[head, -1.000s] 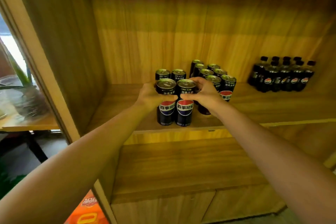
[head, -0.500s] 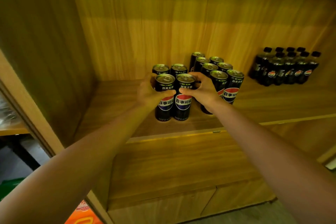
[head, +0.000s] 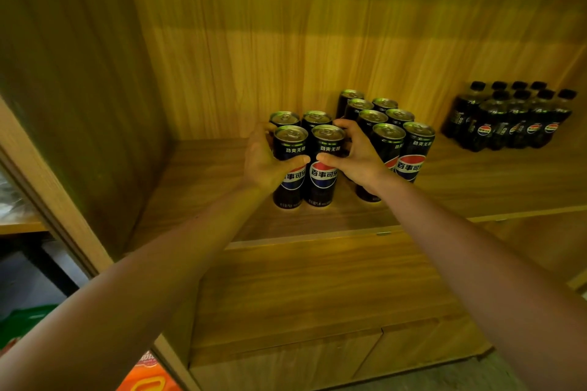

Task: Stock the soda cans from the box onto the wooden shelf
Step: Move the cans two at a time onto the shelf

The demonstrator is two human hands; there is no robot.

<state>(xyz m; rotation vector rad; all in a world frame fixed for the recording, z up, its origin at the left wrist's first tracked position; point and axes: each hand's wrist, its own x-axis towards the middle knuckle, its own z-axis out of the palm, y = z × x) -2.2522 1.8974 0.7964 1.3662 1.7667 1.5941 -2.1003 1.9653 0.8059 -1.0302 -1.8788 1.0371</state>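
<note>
Two black soda cans stand side by side near the front of the wooden shelf (head: 197, 187). My left hand (head: 265, 159) grips the left front can (head: 289, 143), thumb across its label. My right hand (head: 355, 155) grips the right front can (head: 327, 168) the same way. Two more cans (head: 284, 118) stand directly behind them. A block of several cans (head: 390, 130) stands just to the right, partly hidden by my right hand. All cans are upright.
Several small black soda bottles (head: 511, 117) stand at the shelf's right end. A wooden side wall (head: 79, 105) closes the left. Below the shelf is a wider ledge (head: 317, 289) over cabinet doors. An orange package (head: 149, 374) shows at the bottom left.
Both hands have slid the two front cans slightly back on the shelf, closer to the two behind. My view has shifted right and nearer; the plant at the left is out of sight.
</note>
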